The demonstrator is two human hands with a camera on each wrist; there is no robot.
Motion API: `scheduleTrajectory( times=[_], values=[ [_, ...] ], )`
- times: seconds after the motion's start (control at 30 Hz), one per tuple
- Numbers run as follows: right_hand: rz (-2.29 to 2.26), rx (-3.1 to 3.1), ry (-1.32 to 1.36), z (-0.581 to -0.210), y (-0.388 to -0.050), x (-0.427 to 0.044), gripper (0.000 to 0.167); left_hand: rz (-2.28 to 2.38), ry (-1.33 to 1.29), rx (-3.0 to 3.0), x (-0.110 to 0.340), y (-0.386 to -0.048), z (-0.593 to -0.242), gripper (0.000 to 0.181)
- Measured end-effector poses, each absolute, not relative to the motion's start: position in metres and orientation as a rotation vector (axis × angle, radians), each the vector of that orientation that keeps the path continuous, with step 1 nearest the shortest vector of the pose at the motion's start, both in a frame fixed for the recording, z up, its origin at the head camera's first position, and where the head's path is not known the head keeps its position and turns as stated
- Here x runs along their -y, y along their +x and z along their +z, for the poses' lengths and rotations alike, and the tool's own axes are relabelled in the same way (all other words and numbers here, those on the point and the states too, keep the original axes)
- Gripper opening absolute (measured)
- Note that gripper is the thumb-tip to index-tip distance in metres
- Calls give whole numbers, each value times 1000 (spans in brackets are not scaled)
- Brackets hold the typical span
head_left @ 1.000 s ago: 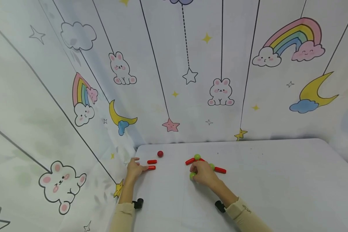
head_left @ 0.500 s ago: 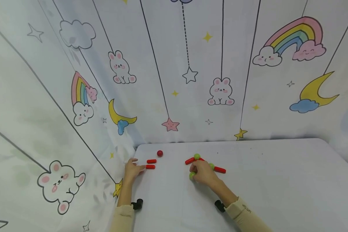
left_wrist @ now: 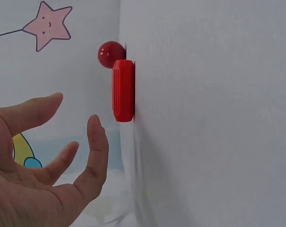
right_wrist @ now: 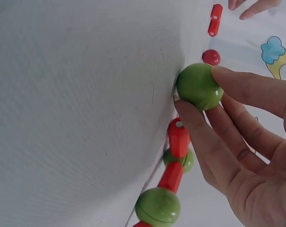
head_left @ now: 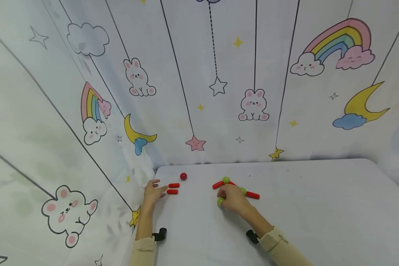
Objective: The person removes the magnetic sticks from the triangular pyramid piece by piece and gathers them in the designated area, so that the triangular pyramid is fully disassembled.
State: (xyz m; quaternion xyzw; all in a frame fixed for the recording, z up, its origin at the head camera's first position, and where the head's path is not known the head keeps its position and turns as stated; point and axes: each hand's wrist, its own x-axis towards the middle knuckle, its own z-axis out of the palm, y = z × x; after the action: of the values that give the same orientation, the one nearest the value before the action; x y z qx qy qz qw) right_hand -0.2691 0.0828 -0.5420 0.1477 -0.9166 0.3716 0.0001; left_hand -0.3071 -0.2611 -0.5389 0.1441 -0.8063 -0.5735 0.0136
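Observation:
My right hand [head_left: 234, 197] pinches a green ball [right_wrist: 200, 86] between thumb and fingers, low over the white table. Close by runs a chain of green balls and red rods, with one ball [head_left: 226, 180] at its far bend, another ball [head_left: 243, 191] partly behind the hand, and a red rod [head_left: 252, 195] at its right end. At the table's left, my left hand [head_left: 153, 193] has its fingers spread and holds nothing. Just right of it lie two loose red rods, a farther rod [head_left: 174, 185] and a nearer rod [head_left: 172, 192]. In the left wrist view, a ribbed red rod [left_wrist: 123, 91] stands apart from the fingertips.
A shiny red ball [head_left: 183, 176] lies beyond the loose rods near the table's far left corner. The white table [head_left: 306, 214] extends to the right. A printed curtain [head_left: 173, 92] hangs along its back and left sides.
My left hand has let go of the nearer red rod and drawn slightly left, its fingers opening. My right hand stays in place with the green ball.

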Motion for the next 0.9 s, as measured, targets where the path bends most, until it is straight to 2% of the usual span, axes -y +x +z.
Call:
scheduleTrajectory(
  times=[0.37,0.63,0.9],
  values=[
    [1166,2873,456,-544,-267,-84,22,-1674,286,2577,224,-303,-531,53],
    [1164,2863,439,-547,-270,-87,23,-1703,-152,2715,171,-289,-528,53],
    [1228,2847,435,-547,-270,-90,27,-1647,-327,2884,134,-287,-534,66]
  ],
)
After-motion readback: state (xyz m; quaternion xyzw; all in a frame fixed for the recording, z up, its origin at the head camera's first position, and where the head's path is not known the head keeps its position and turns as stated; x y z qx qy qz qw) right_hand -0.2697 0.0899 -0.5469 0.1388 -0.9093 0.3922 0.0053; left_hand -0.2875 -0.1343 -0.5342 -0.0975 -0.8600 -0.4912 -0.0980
